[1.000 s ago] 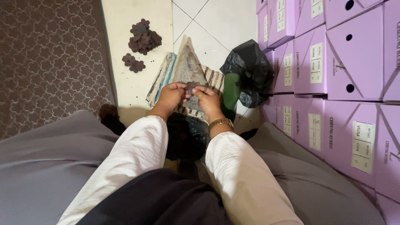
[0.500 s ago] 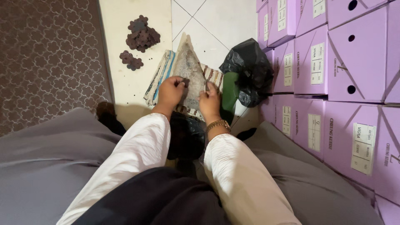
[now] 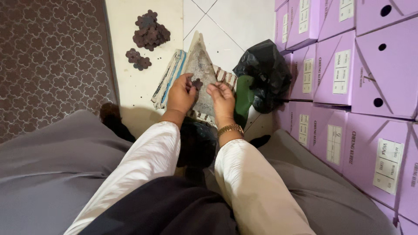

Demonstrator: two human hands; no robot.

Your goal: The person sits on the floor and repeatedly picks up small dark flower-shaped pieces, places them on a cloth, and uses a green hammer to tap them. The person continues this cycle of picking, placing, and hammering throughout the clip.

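From the head view, your left hand (image 3: 180,93) pinches a small dark flower-shaped piece (image 3: 197,83) at its fingertips. Your right hand (image 3: 223,99) hovers just beside it, fingers loosely curled, holding nothing. Both hang over a grey triangular sheet (image 3: 200,69) on striped cloth (image 3: 170,76). Beyond your left hand lie two piles of dark pieces (image 3: 150,30).
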